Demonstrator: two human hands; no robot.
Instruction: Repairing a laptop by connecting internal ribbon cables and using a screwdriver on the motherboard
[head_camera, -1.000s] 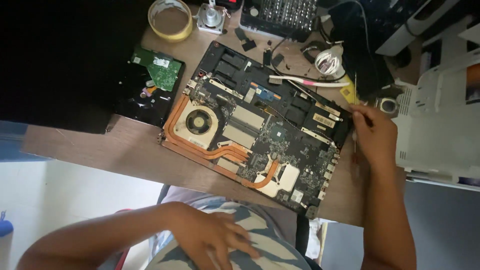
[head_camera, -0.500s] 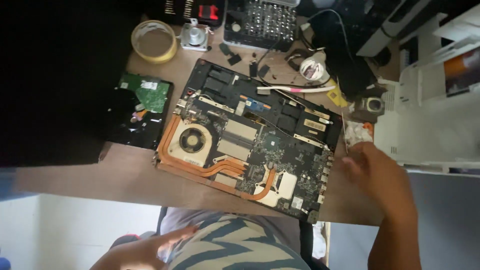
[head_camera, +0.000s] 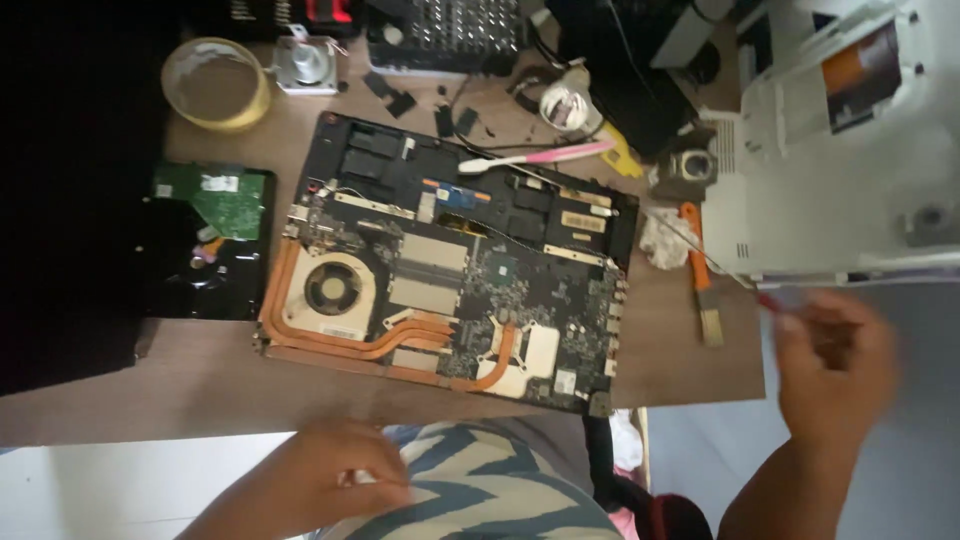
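Scanning left to right: one tape roll (head_camera: 215, 84), one hard drive (head_camera: 210, 240), one opened laptop chassis (head_camera: 450, 265) centred on the desk (head_camera: 130, 390). Left hand (head_camera: 325, 480), loosely curled, rests on striped clothing. One brush (head_camera: 702, 275) lies right. Right hand (head_camera: 835, 365), blurred, pinches a thin red-handled tool (head_camera: 725, 265).

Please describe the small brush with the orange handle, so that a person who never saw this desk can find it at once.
Start from the big open laptop board with copper pipes in the middle of the wooden desk. To its right, near the desk's edge and beside the white machine, lies the brush. Its orange handle and pale bristles distinguish it from the pink-and-white toothbrush above the board.
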